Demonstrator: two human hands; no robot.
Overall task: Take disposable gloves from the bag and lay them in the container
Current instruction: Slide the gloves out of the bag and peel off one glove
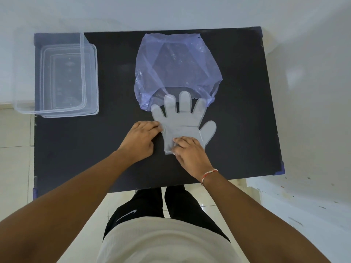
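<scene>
A translucent disposable glove [182, 120] lies flat on the black table [114, 145], fingers spread and pointing away from me, its fingertips overlapping the mouth of a pale purple plastic bag [176, 67]. My left hand [141, 139] pinches the glove's left edge near the little finger side. My right hand [190, 152] presses down on the cuff with curled fingers. A clear plastic container [89, 76] stands at the table's far left with nothing visible inside.
The table's near edge runs just below my wrists; my legs and a tiled floor show beneath it. White walls close in behind and to the right. A red and white thread band circles my right wrist [209, 174].
</scene>
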